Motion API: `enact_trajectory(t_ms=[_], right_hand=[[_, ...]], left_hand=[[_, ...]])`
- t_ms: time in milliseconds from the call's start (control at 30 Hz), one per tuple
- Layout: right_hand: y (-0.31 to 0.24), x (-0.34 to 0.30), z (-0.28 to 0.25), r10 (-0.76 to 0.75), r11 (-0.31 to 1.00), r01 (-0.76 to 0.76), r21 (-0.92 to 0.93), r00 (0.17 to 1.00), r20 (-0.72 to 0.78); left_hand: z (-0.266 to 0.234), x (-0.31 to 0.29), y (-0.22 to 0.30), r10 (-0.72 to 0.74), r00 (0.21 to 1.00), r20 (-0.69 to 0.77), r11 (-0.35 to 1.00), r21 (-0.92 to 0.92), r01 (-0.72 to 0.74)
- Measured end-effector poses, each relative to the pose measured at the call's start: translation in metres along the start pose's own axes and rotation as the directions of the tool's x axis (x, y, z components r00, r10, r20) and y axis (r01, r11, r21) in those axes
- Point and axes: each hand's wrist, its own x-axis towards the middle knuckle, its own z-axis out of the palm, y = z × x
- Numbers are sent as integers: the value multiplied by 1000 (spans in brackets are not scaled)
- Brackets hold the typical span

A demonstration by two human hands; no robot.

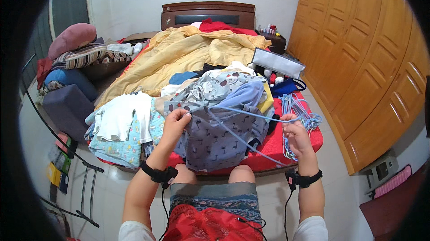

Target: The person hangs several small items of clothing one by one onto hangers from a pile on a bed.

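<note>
My left hand [178,122] is closed in a pinch on the upper left edge of a grey-blue garment [212,144] printed with dark birds. The cloth hangs down over the front of the bed toward my knees. My right hand [295,138] grips a light blue clothes hanger [251,113] at its right part. The hanger's left end meets the garment's upper edge; whether it sits inside the cloth I cannot tell. Behind the garment lies a pile with a grey patterned garment [204,89] and a blue one [244,95]. Right of the pile, several hangers [295,106] lie bunched together.
A white long-sleeved top [117,117] lies on folded clothes at the bed's left. A yellow quilt [179,52] covers the far part. Near the right edge stands a grey-white storage box [280,65]. A black metal rack [58,135] is at left, wooden wardrobes [358,39] at right.
</note>
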Motion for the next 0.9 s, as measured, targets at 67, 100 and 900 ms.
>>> enact_trajectory(t_ms=[67, 100, 900], right_hand=[[7, 0, -2, 75, 995, -79, 53, 994, 85], [13, 0, -2, 75, 995, -79, 53, 994, 85], [32, 32, 17, -328, 888, 312, -337, 945, 8]], left_hand=[[-1, -1, 1, -7, 1000, -1, 1000, -13, 6], [0, -1, 1, -13, 1000, 1, 999, -32, 13], [-6, 3, -7, 110, 994, 2, 990, 87, -110]])
